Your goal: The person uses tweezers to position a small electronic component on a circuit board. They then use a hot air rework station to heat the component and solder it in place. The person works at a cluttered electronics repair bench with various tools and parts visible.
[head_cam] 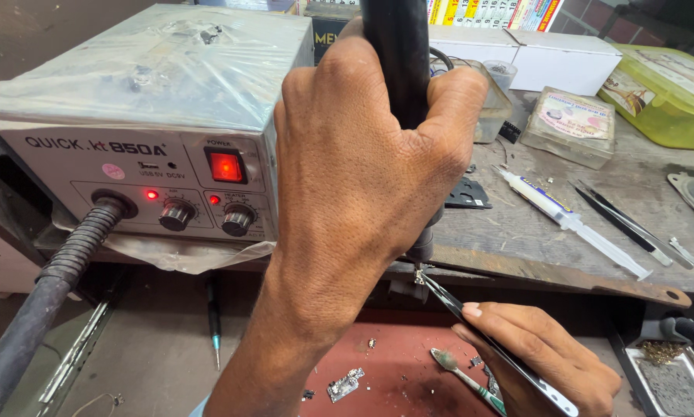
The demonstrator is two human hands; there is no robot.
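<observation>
Left hand (362, 185) fist-wrapped tight around black hot-air handle (397, 62), nozzle tip down just above the end of the tweezers (501, 347), held in a closed pinch by right hand (540, 355) over the red mat (393, 371). Part at the tips too small to tell

Risks, as judgement: nozzle drifting onto fingers → burn; airflow blowing the small part off the mat; toothbrush (463, 378) near the heat could melt

Packaging: white carton (548, 58) back of bench, small square box with pinkish oval label (571, 123) beside it, yellow-green lidded tub (671, 93) far right, labelled syringe (571, 220) lying on the bench; station (130, 116) plastic-wrapped, red switch lit
</observation>
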